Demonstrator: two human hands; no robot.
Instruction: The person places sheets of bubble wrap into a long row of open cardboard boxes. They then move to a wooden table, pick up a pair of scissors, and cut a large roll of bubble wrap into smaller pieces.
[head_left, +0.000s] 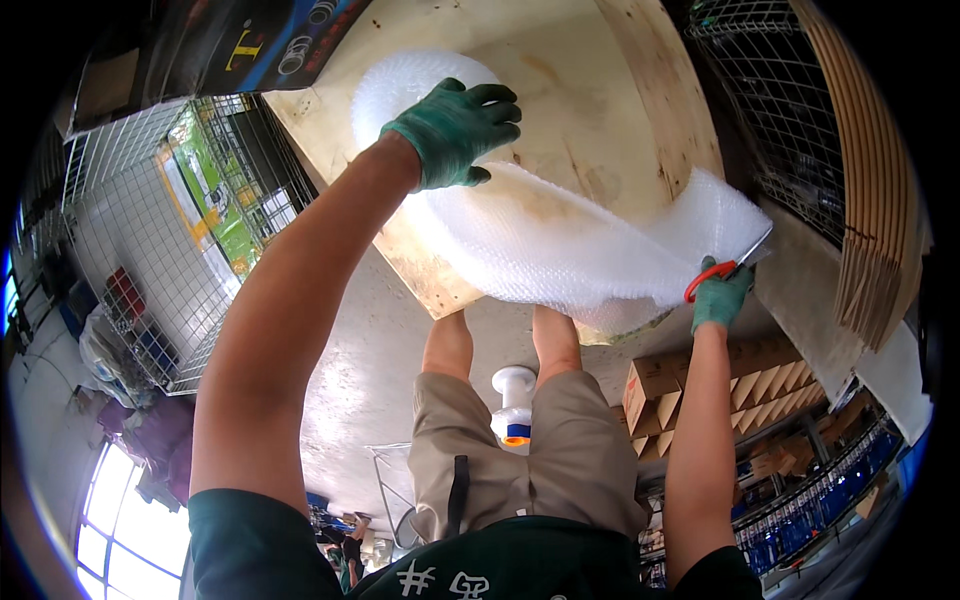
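Observation:
A sheet of bubble wrap (560, 240) runs from the thicker bubble wrap roll (395, 90) at the far left across a wooden tabletop (590, 80), sagging over its near edge. My left hand (455, 135), in a green glove, is over the roll with its fingers apart and nothing in them; whether the palm presses on the wrap is hidden. At the right, my gloved right hand (722, 298) grips scissors (705, 278) by their red handles. The blades lie along the right end of the wrap, beside its raised corner; how far they are apart cannot be made out.
To the left stands a wire cage (130, 240) with a green package (205, 190), below a dark printed box (220, 50). Flattened cardboard (868, 230) leans beside another wire cage (775, 110) at right. Cardboard boxes (740, 390) line the lower right. A white spool (513, 385) is on the floor.

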